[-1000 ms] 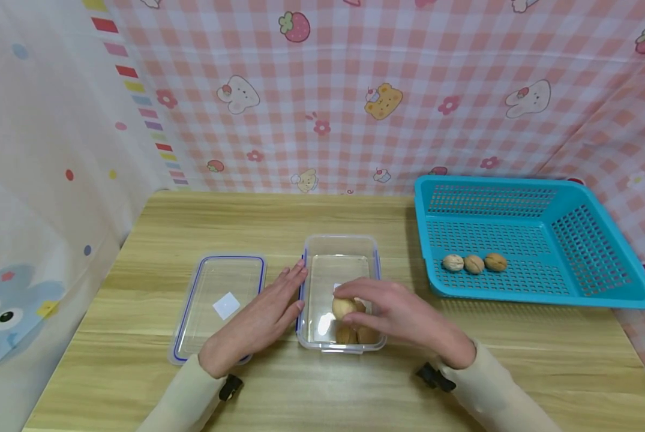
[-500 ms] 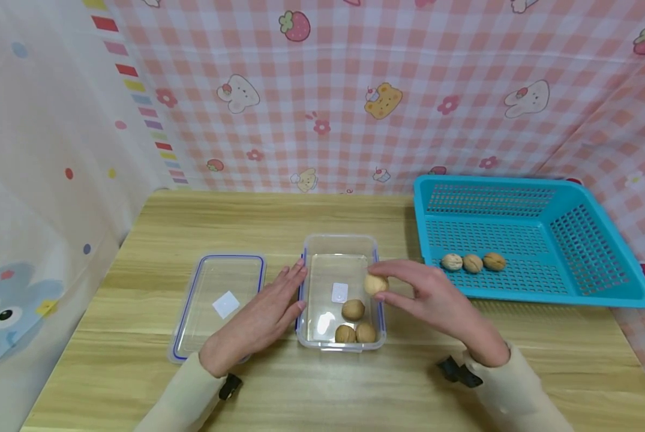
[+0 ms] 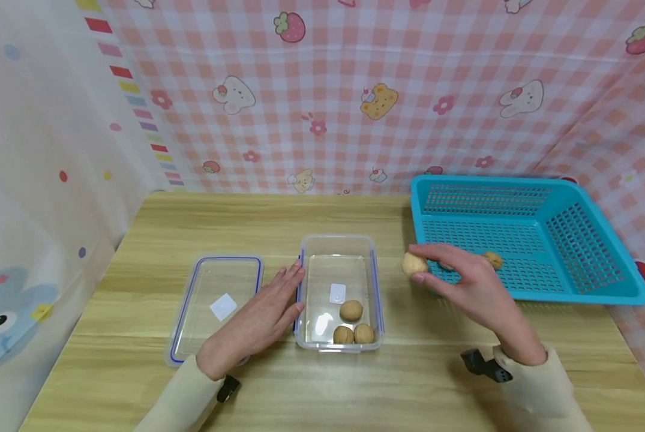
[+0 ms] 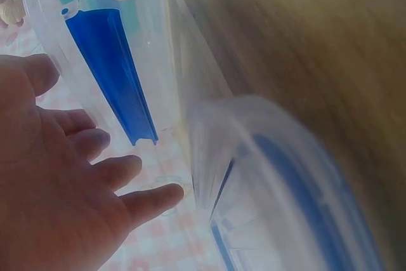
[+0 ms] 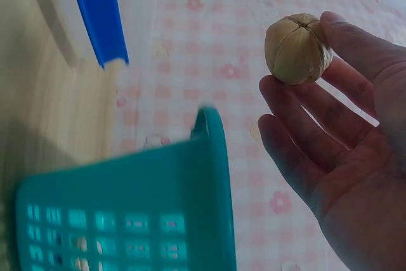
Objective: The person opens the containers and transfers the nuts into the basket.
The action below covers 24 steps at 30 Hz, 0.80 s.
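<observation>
Between thumb and fingers my right hand (image 3: 468,282) pinches a pale walnut (image 3: 414,263), held up near the front left corner of the blue basket (image 3: 538,297). The right wrist view shows the same walnut (image 5: 298,49) at the fingertips. My left hand (image 3: 257,321) lies with fingers extended along the left side of a clear plastic box (image 3: 311,282). Several fingertips are right at its wall, beside a blue side latch (image 4: 111,71). Three brown walnuts (image 3: 351,310) sit at the near right of the box. Inside the basket a walnut (image 3: 493,260) shows, others partly hidden by my right hand.
A clear lid with a blue seal (image 3: 216,258) and a white label lies left of the box, partly under my left forearm. Wooden tabletop (image 3: 322,390) extends in front. A pink checked cloth (image 3: 311,90) hangs behind.
My right hand has lifted the pale walnut out of the box and carried it right to the basket's edge. My left hand has stayed at the box's side.
</observation>
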Motion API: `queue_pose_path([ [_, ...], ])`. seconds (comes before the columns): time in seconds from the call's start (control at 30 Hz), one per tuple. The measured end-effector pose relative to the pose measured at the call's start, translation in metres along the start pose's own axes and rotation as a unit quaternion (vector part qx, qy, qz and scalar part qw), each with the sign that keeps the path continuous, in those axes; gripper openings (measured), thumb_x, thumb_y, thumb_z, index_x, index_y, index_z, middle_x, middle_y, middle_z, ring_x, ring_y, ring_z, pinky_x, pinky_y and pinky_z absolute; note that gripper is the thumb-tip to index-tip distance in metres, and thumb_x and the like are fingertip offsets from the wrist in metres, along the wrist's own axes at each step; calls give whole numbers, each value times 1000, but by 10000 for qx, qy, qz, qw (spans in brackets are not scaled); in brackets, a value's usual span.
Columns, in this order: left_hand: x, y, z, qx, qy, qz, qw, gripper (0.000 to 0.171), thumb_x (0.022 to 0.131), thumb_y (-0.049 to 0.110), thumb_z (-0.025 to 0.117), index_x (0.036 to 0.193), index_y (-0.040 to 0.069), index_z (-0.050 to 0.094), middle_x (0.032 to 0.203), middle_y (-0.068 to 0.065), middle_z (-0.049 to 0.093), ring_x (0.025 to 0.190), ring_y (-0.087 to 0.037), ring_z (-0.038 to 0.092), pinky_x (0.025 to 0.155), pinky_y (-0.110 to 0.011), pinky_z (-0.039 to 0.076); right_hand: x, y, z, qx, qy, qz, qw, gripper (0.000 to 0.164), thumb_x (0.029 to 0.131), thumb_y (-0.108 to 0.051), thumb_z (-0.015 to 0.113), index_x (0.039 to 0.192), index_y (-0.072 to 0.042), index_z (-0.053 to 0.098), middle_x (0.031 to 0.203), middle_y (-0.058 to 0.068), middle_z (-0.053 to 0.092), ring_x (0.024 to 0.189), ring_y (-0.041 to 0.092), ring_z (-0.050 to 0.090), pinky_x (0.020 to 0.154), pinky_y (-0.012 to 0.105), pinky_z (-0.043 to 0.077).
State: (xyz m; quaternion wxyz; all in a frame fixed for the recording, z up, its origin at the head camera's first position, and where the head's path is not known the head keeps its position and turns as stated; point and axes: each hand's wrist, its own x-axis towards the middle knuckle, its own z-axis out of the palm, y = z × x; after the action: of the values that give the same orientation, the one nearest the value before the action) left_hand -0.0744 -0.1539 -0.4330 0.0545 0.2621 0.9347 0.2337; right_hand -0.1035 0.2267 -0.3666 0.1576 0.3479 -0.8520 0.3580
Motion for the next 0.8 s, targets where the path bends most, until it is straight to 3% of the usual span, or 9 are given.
queue_pose_path([
  [0.2,0,0,-1,-1,-22,-7,10000,65,112,36,45,164,4,23,172,-9,13,155,-39,20,122,-61,26,-6,6,-14,-232,379,220,9988,57,75,7,87,128,-9,73,123,4,75,113,-2,64,88,9,48],
  [0.47,0,-1,-1,-15,-16,8,10000,65,112,36,45,164,5,22,172,-9,13,155,-39,20,122,-60,25,-16,20,-35,-400,613,696,9949,56,77,10,85,129,-9,73,116,6,76,105,-8,63,90,7,47],
  [0.63,0,-1,0,0,18,26,10000,65,112,37,44,164,5,23,172,-8,13,155,-39,21,122,-60,25,-22,31,-44,-347,717,731,9941,56,77,14,83,128,-6,73,113,8,76,103,-9,63,90,7,48],
  [0.8,-1,-1,0,-10,44,42,10000,65,112,37,44,164,5,22,172,-9,14,155,-39,21,121,-61,26,-29,38,-52,-376,779,1030,9909,50,82,11,81,128,-7,73,115,-12,72,105,-12,62,88,5,47],
])
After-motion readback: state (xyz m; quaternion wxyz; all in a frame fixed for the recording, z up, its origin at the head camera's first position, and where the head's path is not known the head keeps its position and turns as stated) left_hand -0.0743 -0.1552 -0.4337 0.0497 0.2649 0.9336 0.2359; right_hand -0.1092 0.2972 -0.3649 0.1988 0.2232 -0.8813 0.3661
